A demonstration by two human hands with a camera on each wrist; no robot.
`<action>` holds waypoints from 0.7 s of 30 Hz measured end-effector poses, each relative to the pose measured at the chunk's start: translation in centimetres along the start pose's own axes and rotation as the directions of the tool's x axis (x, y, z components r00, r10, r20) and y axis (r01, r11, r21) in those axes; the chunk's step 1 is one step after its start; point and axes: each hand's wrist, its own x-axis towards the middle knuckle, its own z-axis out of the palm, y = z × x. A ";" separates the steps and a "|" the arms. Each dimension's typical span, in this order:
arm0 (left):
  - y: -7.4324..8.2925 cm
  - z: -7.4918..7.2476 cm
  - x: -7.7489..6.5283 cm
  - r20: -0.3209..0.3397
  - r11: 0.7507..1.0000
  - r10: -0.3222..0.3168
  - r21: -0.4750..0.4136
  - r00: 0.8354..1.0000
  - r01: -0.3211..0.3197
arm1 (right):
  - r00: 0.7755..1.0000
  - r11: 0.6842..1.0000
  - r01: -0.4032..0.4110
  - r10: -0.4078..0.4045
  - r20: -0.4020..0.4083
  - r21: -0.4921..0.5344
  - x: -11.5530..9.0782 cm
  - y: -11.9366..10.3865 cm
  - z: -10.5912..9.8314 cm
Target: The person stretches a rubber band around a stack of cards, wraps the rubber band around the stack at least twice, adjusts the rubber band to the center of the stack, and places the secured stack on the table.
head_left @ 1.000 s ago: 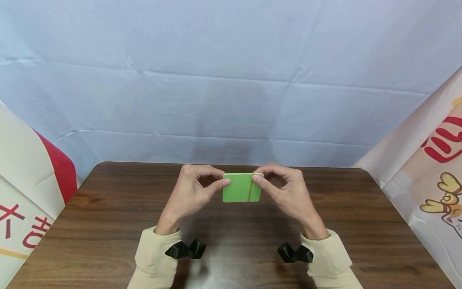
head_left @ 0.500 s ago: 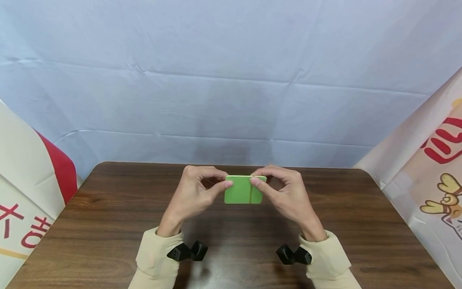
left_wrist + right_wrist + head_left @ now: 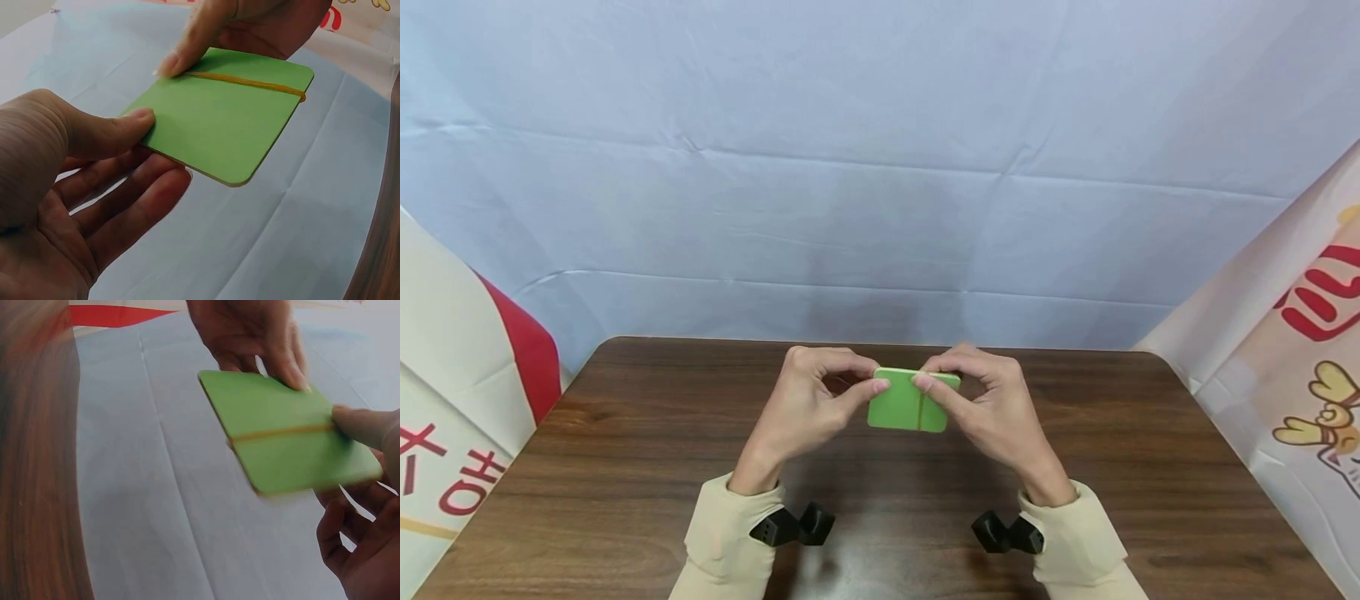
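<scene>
A thin green card (image 3: 895, 408) with rounded corners is held up over the table, its top edge dipping slightly to the right. Around it runs a yellow-brown rubber band (image 3: 250, 82), nearer the right end than the left. My left hand (image 3: 808, 408) pinches the card's upper left corner, thumb on the green face and fingers behind. My right hand (image 3: 1000, 412) pinches the top edge further right, with the thumb tip right at the upper end of the band, as the right wrist view of the card (image 3: 275, 400) also shows. Its fingers behind the card are partly hidden.
Below the hands lies a dark wooden table (image 3: 640, 467). A pale blue cloth (image 3: 880, 167) hangs behind it, with printed cloths at the left (image 3: 445, 350) and right (image 3: 1285, 358). Black wrist cameras (image 3: 793, 525) sit at both cream cuffs.
The card has shifted slightly right and down and tilted, its right end lower. The right hand's thumb has slid left along the top edge onto the band. The left hand has moved slightly right.
</scene>
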 end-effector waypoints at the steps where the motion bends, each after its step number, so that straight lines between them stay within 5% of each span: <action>1: 0.0 0.1 0.0 0.003 1.000 0.005 0.000 1.000 -0.005 | 1.000 1.000 0.005 -0.005 0.000 0.000 0.0 0.0 0.1; 21: 0.0 -0.2 0.1 0.015 0.999 -0.019 -0.026 1.000 0.019 | 0.998 0.996 -0.069 0.068 0.020 0.057 0.0 -0.2 -0.5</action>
